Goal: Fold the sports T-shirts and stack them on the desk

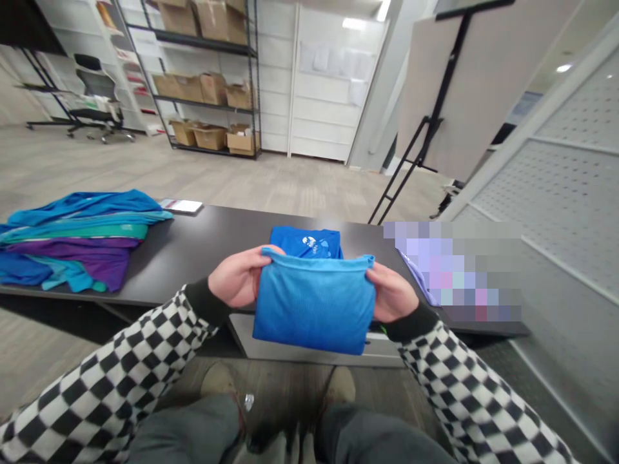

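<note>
A folded blue shirt [314, 306], lighter along its top edge, hangs between my hands in front of the table's near edge. My left hand [235, 277] pinches its upper left corner, and my right hand [394, 293] grips the upper right corner. Both hands are closed on the cloth. Just behind it, a darker blue folded shirt [304, 241] with a white print lies on the dark table [217, 241], partly hidden by the held one.
A loose pile of blue, green and purple clothes [77, 238] covers the table's left end. Behind it lies a flat white item [181, 206]. Lavender cloth [420, 258], partly pixelated, rests at the right. A perforated panel [570, 167] stands on the right side.
</note>
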Available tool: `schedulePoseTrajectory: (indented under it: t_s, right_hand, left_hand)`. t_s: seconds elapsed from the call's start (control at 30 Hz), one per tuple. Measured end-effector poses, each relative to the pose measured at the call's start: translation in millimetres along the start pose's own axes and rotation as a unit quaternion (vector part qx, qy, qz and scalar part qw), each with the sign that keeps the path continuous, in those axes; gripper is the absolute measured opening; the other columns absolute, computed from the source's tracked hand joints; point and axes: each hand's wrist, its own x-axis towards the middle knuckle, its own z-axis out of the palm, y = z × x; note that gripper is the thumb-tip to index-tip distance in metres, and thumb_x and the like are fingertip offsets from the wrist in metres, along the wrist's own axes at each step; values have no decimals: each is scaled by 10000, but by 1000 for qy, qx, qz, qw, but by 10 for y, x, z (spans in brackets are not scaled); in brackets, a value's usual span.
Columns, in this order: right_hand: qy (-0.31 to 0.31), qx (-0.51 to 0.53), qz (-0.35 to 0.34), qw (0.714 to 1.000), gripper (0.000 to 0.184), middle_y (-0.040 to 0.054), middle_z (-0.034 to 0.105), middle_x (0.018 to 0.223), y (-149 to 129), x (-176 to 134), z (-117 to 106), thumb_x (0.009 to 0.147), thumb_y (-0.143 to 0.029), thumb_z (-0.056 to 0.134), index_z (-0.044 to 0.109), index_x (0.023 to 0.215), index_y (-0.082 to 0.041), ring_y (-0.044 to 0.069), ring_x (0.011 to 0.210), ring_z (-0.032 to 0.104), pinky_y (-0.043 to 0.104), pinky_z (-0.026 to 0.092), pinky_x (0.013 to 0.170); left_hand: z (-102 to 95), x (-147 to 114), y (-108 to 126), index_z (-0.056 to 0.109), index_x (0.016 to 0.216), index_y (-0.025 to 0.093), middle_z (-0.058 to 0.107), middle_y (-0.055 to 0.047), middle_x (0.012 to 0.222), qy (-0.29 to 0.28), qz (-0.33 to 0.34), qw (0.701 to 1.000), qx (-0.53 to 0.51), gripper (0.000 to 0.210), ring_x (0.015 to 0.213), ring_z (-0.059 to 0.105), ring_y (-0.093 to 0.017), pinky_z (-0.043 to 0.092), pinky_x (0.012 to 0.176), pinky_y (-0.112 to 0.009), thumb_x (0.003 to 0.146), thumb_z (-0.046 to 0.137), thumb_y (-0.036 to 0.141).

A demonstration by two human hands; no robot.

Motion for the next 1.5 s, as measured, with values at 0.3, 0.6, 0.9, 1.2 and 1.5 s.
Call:
schedulePoseTrajectory:
  t_s: [0.3, 0.6, 0.9, 1.2, 1.5]
  right_hand:
    - [134, -61, 63, 987, 145, 89, 873, 946, -49, 1601, -691, 968, -213, 827, 733, 1079, -200, 266, 935, 864, 404, 723, 921]
    - [159, -106, 39, 981, 382, 112, 879, 1069, 175, 1721, -986, 826, 33, 903, 766, 1112, -180, 202, 880, 844, 352, 730, 926]
    - [106, -129, -81, 983, 347, 96, 869, 1194, -25, 1864, -901, 830, -41, 873, 778, 1117, -211, 213, 1097, 829, 395, 657, 1123]
    - [175, -192, -100, 960, 401, 88, 838, 1229, 175, 2268, -1190, 764, -127, 914, 751, 1114, -237, 258, 1238, 791, 503, 585, 1218]
    - [175, -272, -115, 939, 408, 126, 829, 1267, 224, 2217, -1247, 718, -109, 881, 750, 1090, -212, 310, 1376, 737, 544, 555, 1234]
  left_hand:
    - [-865, 1522, 78, 729, 1173, 110, 829, -146, 968, 241, -38, 966, 91, 350, 785, 807, -233, 700, 828, -380, 834, 706, 26]
    - [-1201, 1588, -30, 762, 1173, 122, 835, -208, 1222, 197, -39, 961, 192, 517, 1000, 841, -253, 696, 919, -356, 708, 807, -99]
    - [-1109, 1685, 150, 790, 1185, 128, 837, -168, 1234, 119, 79, 974, 174, 492, 1087, 827, -238, 652, 1089, -410, 724, 861, -31]
    - [-1393, 2084, -14, 758, 1123, 151, 806, -110, 1196, 188, 178, 936, 238, 489, 1262, 762, -249, 529, 1247, -478, 667, 811, -17]
    - [-1374, 2049, -45, 756, 1004, 145, 802, -103, 1105, 248, 164, 907, 298, 443, 1231, 765, -286, 541, 1235, -516, 616, 731, -69]
